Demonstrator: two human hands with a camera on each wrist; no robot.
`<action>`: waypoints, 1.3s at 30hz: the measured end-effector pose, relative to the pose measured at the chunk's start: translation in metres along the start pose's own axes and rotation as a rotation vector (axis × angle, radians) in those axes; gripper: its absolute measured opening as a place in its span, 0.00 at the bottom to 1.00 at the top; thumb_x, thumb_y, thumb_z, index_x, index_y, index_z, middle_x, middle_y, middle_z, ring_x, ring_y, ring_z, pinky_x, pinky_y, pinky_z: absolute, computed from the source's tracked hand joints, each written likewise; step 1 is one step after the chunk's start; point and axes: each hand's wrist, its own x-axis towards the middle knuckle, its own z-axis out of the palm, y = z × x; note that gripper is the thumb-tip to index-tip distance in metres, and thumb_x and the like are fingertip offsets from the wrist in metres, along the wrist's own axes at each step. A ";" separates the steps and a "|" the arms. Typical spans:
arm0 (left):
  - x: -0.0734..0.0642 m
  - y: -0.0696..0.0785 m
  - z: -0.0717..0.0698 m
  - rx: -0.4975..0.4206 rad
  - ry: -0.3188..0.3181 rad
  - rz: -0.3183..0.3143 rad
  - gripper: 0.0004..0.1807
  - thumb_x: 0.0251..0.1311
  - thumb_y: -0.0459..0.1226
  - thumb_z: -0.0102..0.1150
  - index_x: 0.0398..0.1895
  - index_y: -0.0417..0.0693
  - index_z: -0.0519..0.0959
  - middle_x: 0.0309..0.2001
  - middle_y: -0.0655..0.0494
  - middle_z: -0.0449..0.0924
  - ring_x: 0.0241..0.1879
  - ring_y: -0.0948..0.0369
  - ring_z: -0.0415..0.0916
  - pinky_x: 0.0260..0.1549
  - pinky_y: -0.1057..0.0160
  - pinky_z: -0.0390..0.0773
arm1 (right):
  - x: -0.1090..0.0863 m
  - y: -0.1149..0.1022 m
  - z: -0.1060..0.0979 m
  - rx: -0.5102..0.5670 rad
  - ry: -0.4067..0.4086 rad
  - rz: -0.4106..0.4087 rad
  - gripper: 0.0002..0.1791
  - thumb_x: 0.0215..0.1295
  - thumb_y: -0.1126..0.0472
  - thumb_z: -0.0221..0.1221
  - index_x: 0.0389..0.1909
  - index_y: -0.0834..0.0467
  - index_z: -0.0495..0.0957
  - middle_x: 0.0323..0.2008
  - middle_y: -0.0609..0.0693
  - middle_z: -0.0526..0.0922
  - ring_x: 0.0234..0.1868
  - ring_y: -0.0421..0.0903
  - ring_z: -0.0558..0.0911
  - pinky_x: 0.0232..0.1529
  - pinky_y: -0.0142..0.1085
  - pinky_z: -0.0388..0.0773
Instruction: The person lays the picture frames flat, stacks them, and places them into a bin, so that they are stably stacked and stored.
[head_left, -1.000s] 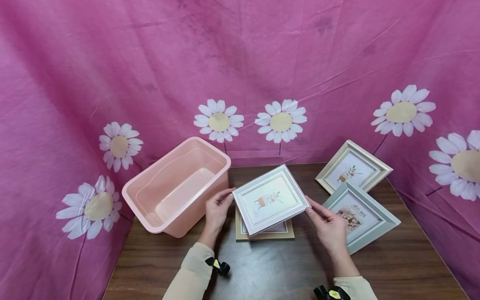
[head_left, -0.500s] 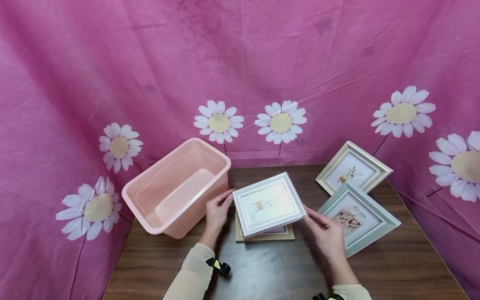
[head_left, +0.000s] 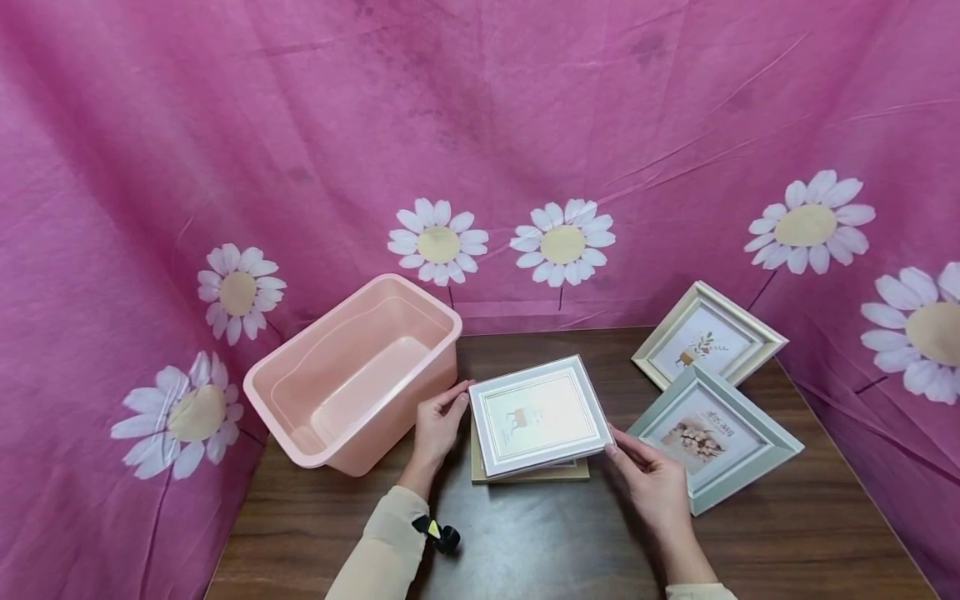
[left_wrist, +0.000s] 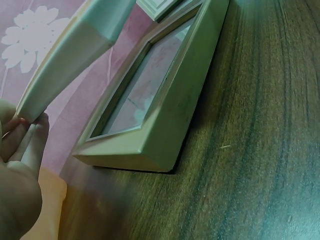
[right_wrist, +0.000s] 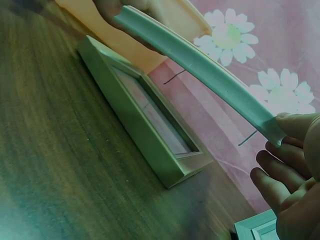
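A white picture frame (head_left: 536, 417) with a small plant print is held up between both hands, tilted. My left hand (head_left: 437, 427) pinches its left corner, and my right hand (head_left: 654, 479) pinches its right corner between thumb and fingers. Directly beneath lies a beige picture frame (head_left: 528, 478), flat on the table and mostly covered in the head view. Both wrist views show a gap between the white frame and this beige frame (left_wrist: 165, 120). In the right wrist view the thumb of my right hand (right_wrist: 295, 160) presses on the white frame's (right_wrist: 200, 70) corner.
A pink plastic bin (head_left: 356, 375) stands at the left of the wooden table (head_left: 540, 542). At the right, a grey-green picture frame (head_left: 757, 479) overlaps a cream picture frame (head_left: 765, 342). A pink cloth (head_left: 495, 125) with daisies hangs behind the table.
The white frame has come lower and nearer to me, its right side most of all, over the beige frame. My right hand moved down with it; the left hand barely moved.
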 end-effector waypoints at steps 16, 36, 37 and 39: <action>0.003 -0.004 0.000 0.024 -0.061 -0.054 0.19 0.74 0.25 0.59 0.65 0.26 0.80 0.63 0.32 0.83 0.66 0.47 0.81 0.57 0.78 0.79 | -0.012 0.014 0.009 -0.062 -0.027 0.073 0.16 0.68 0.72 0.70 0.55 0.68 0.88 0.56 0.64 0.88 0.44 0.14 0.82 0.44 0.15 0.80; 0.003 -0.013 -0.006 0.024 -0.134 -0.124 0.25 0.71 0.24 0.61 0.71 0.28 0.76 0.68 0.34 0.80 0.69 0.39 0.77 0.57 0.79 0.78 | -0.027 0.029 0.024 -0.053 -0.024 0.159 0.15 0.67 0.71 0.71 0.54 0.70 0.88 0.54 0.67 0.89 0.41 0.17 0.83 0.39 0.16 0.81; 0.003 -0.014 -0.006 0.022 -0.137 -0.122 0.25 0.71 0.23 0.60 0.71 0.28 0.75 0.69 0.33 0.79 0.70 0.39 0.77 0.57 0.79 0.78 | -0.027 0.031 0.024 -0.059 -0.026 0.165 0.15 0.67 0.71 0.71 0.54 0.70 0.88 0.54 0.67 0.89 0.41 0.17 0.83 0.39 0.16 0.81; 0.003 -0.016 -0.006 0.019 -0.144 -0.123 0.25 0.71 0.23 0.60 0.71 0.27 0.75 0.69 0.33 0.79 0.70 0.39 0.76 0.58 0.79 0.78 | -0.028 0.031 0.026 -0.065 -0.025 0.180 0.15 0.67 0.71 0.71 0.53 0.69 0.88 0.54 0.67 0.89 0.41 0.17 0.83 0.39 0.16 0.81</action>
